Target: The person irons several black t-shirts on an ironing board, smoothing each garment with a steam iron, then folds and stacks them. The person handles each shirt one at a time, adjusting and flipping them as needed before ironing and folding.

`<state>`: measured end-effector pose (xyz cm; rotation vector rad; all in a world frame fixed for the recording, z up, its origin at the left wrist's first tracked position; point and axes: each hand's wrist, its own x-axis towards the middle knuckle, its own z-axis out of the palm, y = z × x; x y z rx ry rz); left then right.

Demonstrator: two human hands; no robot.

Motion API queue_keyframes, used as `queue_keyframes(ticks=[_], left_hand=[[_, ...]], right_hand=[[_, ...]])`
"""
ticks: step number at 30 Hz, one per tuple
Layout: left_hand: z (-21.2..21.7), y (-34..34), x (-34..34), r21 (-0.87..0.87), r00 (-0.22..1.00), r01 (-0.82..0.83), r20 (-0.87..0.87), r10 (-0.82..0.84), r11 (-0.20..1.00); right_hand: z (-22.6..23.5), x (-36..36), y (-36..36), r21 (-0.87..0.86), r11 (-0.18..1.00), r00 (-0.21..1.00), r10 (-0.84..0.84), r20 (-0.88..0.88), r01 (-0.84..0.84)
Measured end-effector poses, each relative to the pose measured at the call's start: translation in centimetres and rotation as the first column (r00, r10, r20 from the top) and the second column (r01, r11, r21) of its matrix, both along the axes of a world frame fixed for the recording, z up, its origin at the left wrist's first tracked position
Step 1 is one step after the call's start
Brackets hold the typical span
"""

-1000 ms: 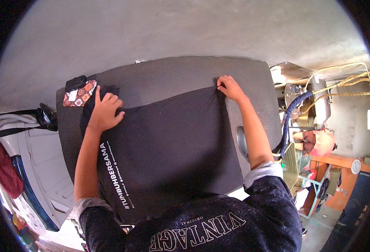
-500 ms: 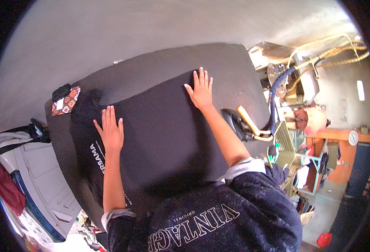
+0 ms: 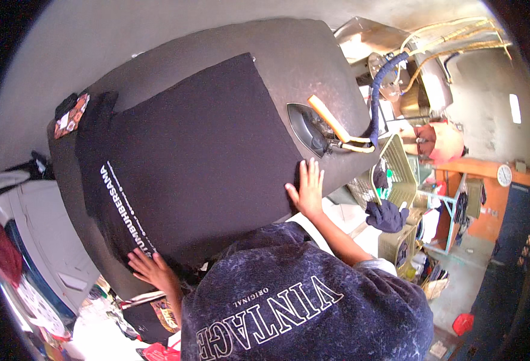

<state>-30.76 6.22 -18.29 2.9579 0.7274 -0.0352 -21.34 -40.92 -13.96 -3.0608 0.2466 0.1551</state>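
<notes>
A black T-shirt point(image 3: 205, 138) with white lettering near its left side lies spread over the dark padded ironing table point(image 3: 295, 48). At the near left, my left hand point(image 3: 152, 269) rests on the shirt beside the end of the lettering, fingers spread. My right hand point(image 3: 309, 188) lies open on the near right corner of the shirt, fingers stretched away from me. Beyond it stands an iron point(image 3: 304, 129) with a pale handle, just right of the shirt's edge. Neither hand holds anything.
A dark blue wrapped hose point(image 3: 376, 96) runs up from the iron. A patterned cloth point(image 3: 71, 117) lies at the table's far left corner. Right of the table are an olive plastic basket point(image 3: 400, 162) and dark clothing point(image 3: 387, 216). A person point(image 3: 442, 143) is farther back.
Both hands have come back toward me, the left to the near left edge and the right to the near right corner. More of the shirt and its lettering now shows.
</notes>
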Motion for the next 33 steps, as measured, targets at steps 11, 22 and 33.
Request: queue_keyframes(ticks=[11, 22, 33], left_hand=[[-2.0, 4.4, -8.1, -0.523, 0.721, -0.404, 0.323, 0.613, 0.750], [0.0, 0.4, -7.0, -0.665, 0.546, -0.477, 0.288, 0.787, 0.575], [1.6, 0.5, -7.3, -0.602, 0.584, -0.463, 0.345, 0.735, 0.650]], right_hand=[[4.0, 17.1, -10.3, -0.037, 0.999, 0.983, 0.041, 0.176, -0.036], [10.6, 10.8, 7.7, 0.365, 0.818, 0.841, 0.521, -0.143, -0.445], [6.6, -0.2, 38.1, 0.362, 0.302, 0.348, 0.935, 0.069, -0.882]])
